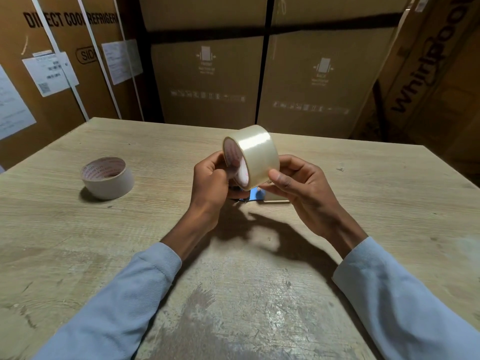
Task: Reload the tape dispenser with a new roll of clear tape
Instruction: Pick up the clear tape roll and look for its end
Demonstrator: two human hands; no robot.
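Sleeves: two pale blue sleeves (124, 302) enter from the near edge, and both wrists meet at the grip above the table (259, 294).
Right hand: the right hand (298, 183) grasps the clear tape roll (255, 154), with its thumb pressed on the outer wrap and its fingers behind.
Left hand: the left hand (210, 178) holds the same roll at the open core side, fingers curled in toward the printed core.
Roll: held in the air between both hands, tilted, core opening facing left.
Step, as I judge it: finding the loose tape end before loading.
Doing it well: turn the roll slowly against the right thumb, feel for the ridge of the end, and peel a short tab without letting it fold back on itself.
Dispenser: directly beneath the grip, only a blue and pale sliver of the tape dispenser (262, 196) shows on the table.
Hidden: the dispenser's spindle and blade, and whether it already lies open, cannot be told. The tape end is not visible.
Left of the grip: a spent cardboard core (107, 178) rests flat, well apart.
Beyond the grip: stacked cartons (207, 74) stand behind the table.
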